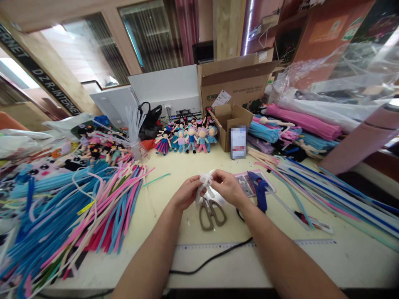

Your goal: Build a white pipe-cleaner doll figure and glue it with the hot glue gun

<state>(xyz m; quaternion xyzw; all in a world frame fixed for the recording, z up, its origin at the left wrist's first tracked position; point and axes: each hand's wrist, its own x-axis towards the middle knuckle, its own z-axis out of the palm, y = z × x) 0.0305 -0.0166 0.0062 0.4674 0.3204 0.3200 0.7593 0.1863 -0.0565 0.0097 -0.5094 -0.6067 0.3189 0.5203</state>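
Over the middle of the table, my left hand (186,193) and my right hand (228,187) meet around a white pipe cleaner piece (206,181), bent into loops with a tail hanging down. My left fingers pinch it from the left, and my right thumb and fingertips close on its right side. Just below my hands lie scissors (212,214) with grey-brown handles, their blades partly hidden. Right of my right hand is a blue glue gun (259,189), resting by a flat printed card (245,182).
Bundles of coloured pipe cleaners (81,203) cover the left side; more strips (336,191) lie at right. Small dolls (190,139) stand at the back beside a cardboard box (235,120) and a phone (238,142). A ruler (218,246) and black cable (208,262) lie in front.
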